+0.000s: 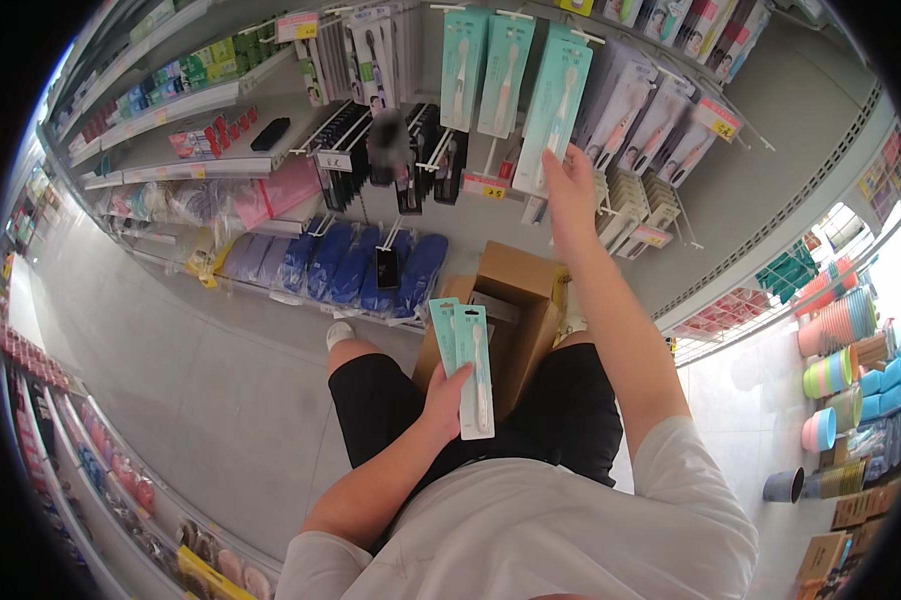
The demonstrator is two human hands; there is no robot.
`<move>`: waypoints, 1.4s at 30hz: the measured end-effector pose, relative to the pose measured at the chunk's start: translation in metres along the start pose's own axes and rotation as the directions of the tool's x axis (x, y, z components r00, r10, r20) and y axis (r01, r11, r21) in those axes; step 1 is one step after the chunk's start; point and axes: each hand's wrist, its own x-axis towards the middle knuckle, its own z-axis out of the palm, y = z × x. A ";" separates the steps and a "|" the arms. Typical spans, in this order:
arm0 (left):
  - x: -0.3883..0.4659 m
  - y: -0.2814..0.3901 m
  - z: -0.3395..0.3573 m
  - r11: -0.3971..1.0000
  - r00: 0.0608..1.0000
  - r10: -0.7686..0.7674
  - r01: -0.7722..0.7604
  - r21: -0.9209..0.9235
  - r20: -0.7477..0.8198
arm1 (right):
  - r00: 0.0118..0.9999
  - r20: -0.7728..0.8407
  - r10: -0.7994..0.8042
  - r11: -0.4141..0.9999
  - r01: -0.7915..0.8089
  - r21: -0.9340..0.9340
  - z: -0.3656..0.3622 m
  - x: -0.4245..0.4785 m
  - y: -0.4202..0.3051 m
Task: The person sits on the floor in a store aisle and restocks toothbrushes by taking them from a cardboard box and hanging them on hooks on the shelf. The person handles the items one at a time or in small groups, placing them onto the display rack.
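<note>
My left hand [444,401] holds toothbrush packs low before my body. The front toothbrush pack [477,360] shows a white and light-blue toothbrush on a teal card, and another teal pack [443,319] fans out behind it. Up at the display, my right hand [575,199] pinches the lower right edge of a hanging toothbrush pack [555,105], whose top is still at a hook. Left of it hang similar teal packs [504,75] with orange-toned brushes and more teal packs [463,71] on another hook. An open cardboard box [521,270] stands between my knees, its contents mostly hidden.
Black-packaged goods [338,161] hang left on prongs, above bagged blue slippers [353,262]. Clear toothbrush packs [621,116] hang to the right. Bare metal hooks [694,229] jut out there. A smartphone-like black item [387,267] hangs low. Colourful buckets [833,330] stand at far right.
</note>
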 end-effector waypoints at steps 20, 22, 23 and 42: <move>-0.002 0.029 0.005 0.996 0.996 0.092 -0.093 0.017 0.014 | 0.950 0.296 0.102 0.992 -0.075 -0.100 -0.023 -0.148 0.091; 0.004 0.031 -0.002 0.983 0.983 0.177 -0.179 0.035 0.039 | 0.872 0.402 0.280 0.959 -0.275 -0.071 -0.034 -0.196 0.119; 0.005 0.034 -0.003 0.984 0.984 0.178 -0.178 0.021 0.010 | 0.827 0.424 0.370 0.926 -0.366 -0.095 -0.039 -0.218 0.124; 0.007 0.048 -0.007 0.860 0.856 0.505 -0.487 0.153 -0.112 | 0.631 0.519 0.577 0.807 -0.538 -0.244 -0.032 -0.271 0.125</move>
